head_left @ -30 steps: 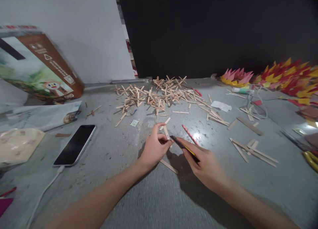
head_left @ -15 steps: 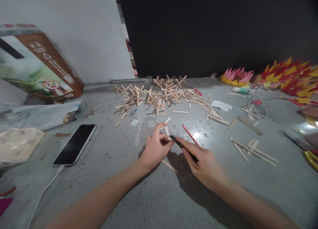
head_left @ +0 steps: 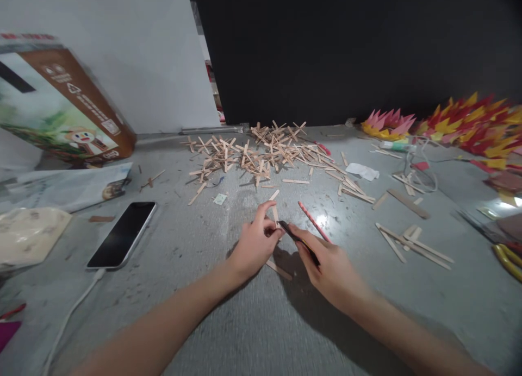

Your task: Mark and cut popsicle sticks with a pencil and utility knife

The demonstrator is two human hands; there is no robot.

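My left hand [head_left: 256,243] is closed, pinching a wooden craft stick [head_left: 275,215] between thumb and fingers near the middle of the table. In my right hand [head_left: 328,262] is a utility knife [head_left: 300,238], dark with some yellow on its body. Its tip meets the stick beside my left fingertips. Another craft stick [head_left: 279,270] lies below my left hand, partly covered by it, and one more [head_left: 274,194] pokes out above. Just beyond my right hand lies a red patterned pencil-like rod [head_left: 312,219].
A heap of crossed craft sticks [head_left: 253,153] spreads along the back. Loose sticks [head_left: 414,244] and yellow-handled scissors [head_left: 508,262] lie at right, near paper petal crowns [head_left: 387,127]. A phone [head_left: 122,236] on a cable and a printed box [head_left: 69,104] are at left.
The knife and my right hand have shifted slightly left and tilted a little against the stick. My left hand keeps nearly the same pinch. The whole view has moved a little.
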